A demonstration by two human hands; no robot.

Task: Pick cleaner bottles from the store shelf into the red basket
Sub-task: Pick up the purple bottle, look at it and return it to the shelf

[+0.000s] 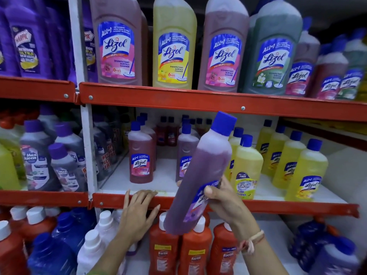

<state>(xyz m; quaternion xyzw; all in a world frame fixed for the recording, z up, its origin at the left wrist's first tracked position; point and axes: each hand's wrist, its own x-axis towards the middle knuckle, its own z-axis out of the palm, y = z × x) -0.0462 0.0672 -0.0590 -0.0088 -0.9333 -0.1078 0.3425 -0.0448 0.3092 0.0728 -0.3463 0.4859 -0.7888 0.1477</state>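
My right hand [224, 199] grips a purple Lizol cleaner bottle [200, 171] with a blue cap, tilted to the right in front of the middle shelf [278, 207]. My left hand [137, 211] is open, its fingers spread and resting on the red front edge of that shelf. A pink Lizol bottle [141, 153] and another purple one [185, 151] stand upright on the white shelf board behind. No red basket is in view.
Yellow Lizol and Bactin bottles [297, 167] fill the shelf's right side. Large Lizol bottles [172, 46] line the upper shelf. Orange Bactin bottles [194, 249] and white and blue bottles [93, 245] stand below. Purple Max Queen bottles [39, 159] crowd the left bay.
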